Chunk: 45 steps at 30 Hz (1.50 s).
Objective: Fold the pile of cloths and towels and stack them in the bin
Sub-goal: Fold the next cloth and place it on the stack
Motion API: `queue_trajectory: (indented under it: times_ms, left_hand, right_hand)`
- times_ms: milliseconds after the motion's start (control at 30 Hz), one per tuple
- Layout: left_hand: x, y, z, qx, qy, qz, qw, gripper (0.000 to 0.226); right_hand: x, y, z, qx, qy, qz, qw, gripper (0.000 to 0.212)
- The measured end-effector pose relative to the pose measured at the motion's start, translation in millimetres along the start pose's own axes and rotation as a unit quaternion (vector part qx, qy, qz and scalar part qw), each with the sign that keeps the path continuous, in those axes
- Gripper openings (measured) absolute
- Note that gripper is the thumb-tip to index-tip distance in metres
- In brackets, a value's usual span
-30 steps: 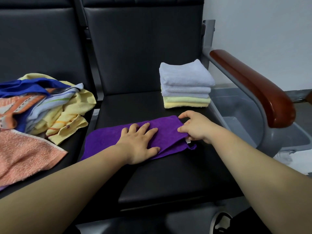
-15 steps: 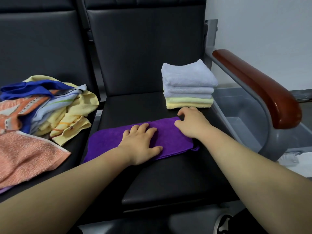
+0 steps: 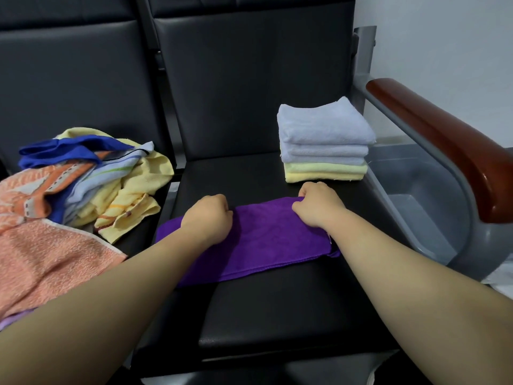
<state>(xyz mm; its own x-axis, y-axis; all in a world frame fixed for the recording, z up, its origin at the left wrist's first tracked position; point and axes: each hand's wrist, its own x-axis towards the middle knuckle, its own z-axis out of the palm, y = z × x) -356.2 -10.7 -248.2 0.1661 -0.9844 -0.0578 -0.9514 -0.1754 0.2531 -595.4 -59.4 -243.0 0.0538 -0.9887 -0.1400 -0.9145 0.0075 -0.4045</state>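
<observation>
A purple cloth [image 3: 266, 240] lies folded into a long strip across the black seat [image 3: 277, 307]. My left hand [image 3: 208, 218] grips its far edge near the middle, fingers curled under. My right hand [image 3: 319, 207] grips the far right corner of the same cloth. Behind them stands a neat stack of folded towels [image 3: 324, 140], pale blue on top and yellow below. An unfolded pile of cloths [image 3: 83, 179], orange, blue and yellow, covers the seat to the left. The grey bin [image 3: 424, 190] sits on the floor to the right, beyond the armrest.
A grey armrest with a red-brown wooden top [image 3: 449, 143] rises between the seat and the bin. The black seat backs [image 3: 249, 87] close off the far side. A white wall is at the upper right.
Both hands slid from lying flat on the purple cloth to its far edge, and their fingers curled round it. The view has shifted slightly lower.
</observation>
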Motion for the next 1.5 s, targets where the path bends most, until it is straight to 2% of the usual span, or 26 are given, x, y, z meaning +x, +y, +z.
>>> queue_trajectory:
  times_ms: [67, 233, 333, 433, 533, 600, 733, 833, 900, 1000, 1100, 1267, 1367, 1500]
  left_hand:
    - [5.5, 1.0, -1.1, 0.0, 0.007, 0.008, 1.0, 0.016]
    - [11.4, 17.5, -5.7, -0.034, 0.038, 0.023, 0.998, 0.013]
    - [4.0, 45.1, -5.7, -0.128, 0.052, 0.062, 0.988, 0.01]
    - [-16.2, 74.9, -0.5, -0.199, -0.064, 0.193, 0.959, 0.006]
    - [-35.8, 99.4, 4.8, -0.107, -0.127, 0.341, 0.925, 0.018]
    - [-39.1, 113.5, 7.4, -0.054, -0.154, 0.375, 0.912, 0.029]
    - [-41.7, 133.6, 13.7, 0.038, -0.193, 0.38, 0.904, 0.036]
    - [-45.7, 140.3, 16.0, 0.085, -0.179, 0.379, 0.904, 0.034]
    - [-50.1, 143.4, 15.9, 0.092, -0.158, 0.384, 0.905, 0.026]
    - [-56.6, 139.0, 14.8, 0.034, -0.119, 0.364, 0.923, 0.01]
    - [-63.2, 123.5, 8.5, -0.012, -0.102, 0.337, 0.936, 0.011]
    - [-74.8, 100.7, -0.9, -0.054, -0.107, 0.355, 0.927, 0.02]
    - [-80.5, 98.8, -2.3, -0.069, -0.117, 0.365, 0.921, 0.038]
    - [-87.4, 91.6, -13.5, -0.138, -0.107, 0.347, 0.921, 0.023]
  right_hand:
    - [2.7, 4.9, -2.2, 0.025, 0.009, 0.001, 1.0, 0.008]
    - [6.7, 16.9, -8.9, 0.1, 0.029, 0.027, 0.994, 0.011]
    - [9.6, 18.4, -13.7, 0.179, 0.021, 0.04, 0.983, 0.017]
    - [10.9, 17.2, -20.4, 0.279, -0.027, 0.047, 0.959, 0.014]
    - [12.5, 20.8, -24.4, 0.332, -0.079, 0.076, 0.937, 0.013]
    - [12.9, 23.3, -24.9, 0.348, -0.104, 0.101, 0.926, 0.012]
    - [13.8, 26.1, -23.1, 0.36, -0.123, 0.113, 0.918, 0.017]
    - [14.2, 28.4, -23.7, 0.36, -0.128, 0.119, 0.917, 0.018]
    - [13.7, 29.1, -24.3, 0.361, -0.129, 0.128, 0.914, 0.012]
    - [14.3, 28.7, -26.3, 0.391, -0.128, 0.144, 0.9, 0.015]
    - [12.8, 28.3, -32.4, 0.41, -0.133, 0.162, 0.888, 0.018]
    - [1.9, 21.2, -32.3, 0.421, -0.139, 0.171, 0.88, 0.02]
    - [-6.2, 19.6, -35.1, 0.426, -0.123, 0.164, 0.881, 0.021]
    - [-19.8, 19.3, -46.0, 0.455, -0.086, 0.124, 0.878, 0.022]
